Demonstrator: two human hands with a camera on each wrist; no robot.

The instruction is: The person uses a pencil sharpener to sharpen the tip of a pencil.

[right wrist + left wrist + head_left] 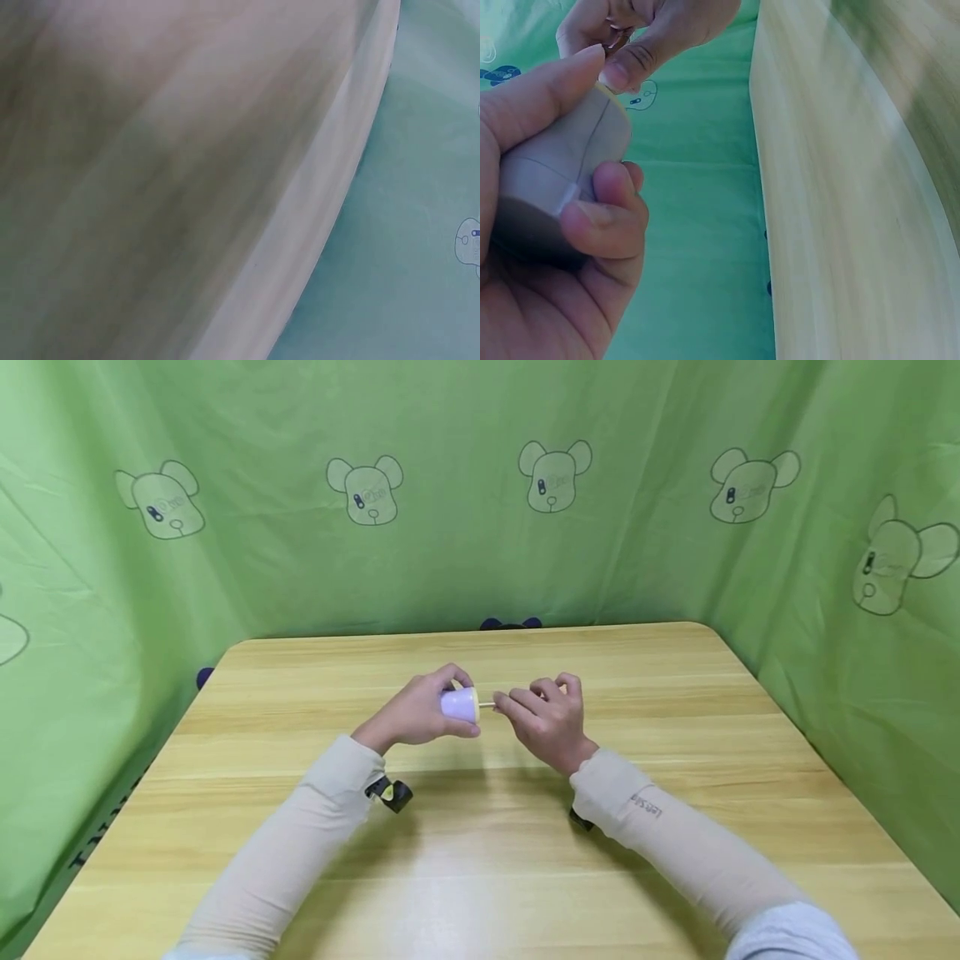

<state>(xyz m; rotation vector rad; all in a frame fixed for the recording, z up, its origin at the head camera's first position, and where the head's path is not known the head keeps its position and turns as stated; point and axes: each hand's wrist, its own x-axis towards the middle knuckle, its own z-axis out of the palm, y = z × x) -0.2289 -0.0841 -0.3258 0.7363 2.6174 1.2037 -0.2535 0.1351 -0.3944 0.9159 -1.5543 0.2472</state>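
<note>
Over the table's middle, my left hand [415,710] grips a lavender cup-shaped piece [458,705] with a pale yellow rim, held on its side with the rim facing right. Up close in the left wrist view, this piece [566,154] looks grey, with thin seam lines, and fingers and thumb wrap round it. A thin metallic rod [487,705] sticks out from the rim side. Its far end is pinched between the thumb and forefinger of my right hand [551,724], whose other fingers are loosely bent. The right wrist view does not show the hand.
Beneath both hands is a light wood-grain table [480,877] with rounded far corners. A green curtain [465,560] printed with bear heads hangs behind it and at both sides. Small black wrist devices [393,795] sit under the sleeves.
</note>
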